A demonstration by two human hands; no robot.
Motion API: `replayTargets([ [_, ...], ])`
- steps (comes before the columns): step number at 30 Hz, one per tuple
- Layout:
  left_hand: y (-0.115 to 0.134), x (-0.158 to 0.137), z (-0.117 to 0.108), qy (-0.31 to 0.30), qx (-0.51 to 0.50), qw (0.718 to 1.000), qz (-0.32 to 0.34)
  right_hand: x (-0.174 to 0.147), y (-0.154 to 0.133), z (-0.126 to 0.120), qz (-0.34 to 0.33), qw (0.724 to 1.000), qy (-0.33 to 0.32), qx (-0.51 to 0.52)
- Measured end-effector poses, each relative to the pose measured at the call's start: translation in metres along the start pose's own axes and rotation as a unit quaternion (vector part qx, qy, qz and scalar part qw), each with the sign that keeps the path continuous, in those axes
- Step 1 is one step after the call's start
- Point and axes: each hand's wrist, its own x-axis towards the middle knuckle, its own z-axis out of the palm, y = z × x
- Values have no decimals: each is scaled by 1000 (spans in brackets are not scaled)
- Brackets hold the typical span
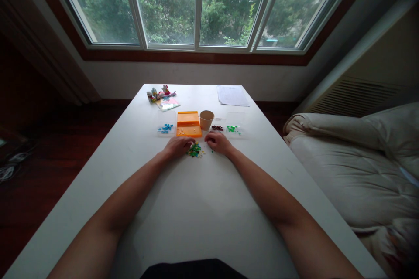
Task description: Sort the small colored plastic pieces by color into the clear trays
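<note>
See white table [203, 209] across frame. Have left hand [179, 146] and right hand [220, 143] low over it, apart, with curled fingers; can't tell grip or contents of either. Find open orange box [188, 117] just beyond, paper cup [206, 125] upright at box's right. Spot small mixed pieces [194, 150], mostly green, heaped between hands.

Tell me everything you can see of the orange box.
The orange box looks like plastic and lies open on the white table, its two halves divided by a deeper orange band. Small pale pieces lie in the near half. A clear tray sits to its left, a brown cup to its right; the left hand is at its near edge, contact unclear.
</note>
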Motion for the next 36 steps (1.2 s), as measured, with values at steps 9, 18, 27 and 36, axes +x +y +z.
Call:
replayTargets([
  [9, -1, 0, -2, 32, 16, 999, -19, 1, -5, -7, -39, 997, -63, 23],
  [18, -4, 0, 1, 46, 28, 998, -36, 1, -6, -8, -32, 997, -66, 13],
  [27, -6, -1, 1, 40, 20, 997, -58, 0, -4, -6, -23, 998, -61, 12],
  [36, -5, 2, 4, 44, 24, 997, -64, 1, -7, -4, -19, 998, -52, 14],
])
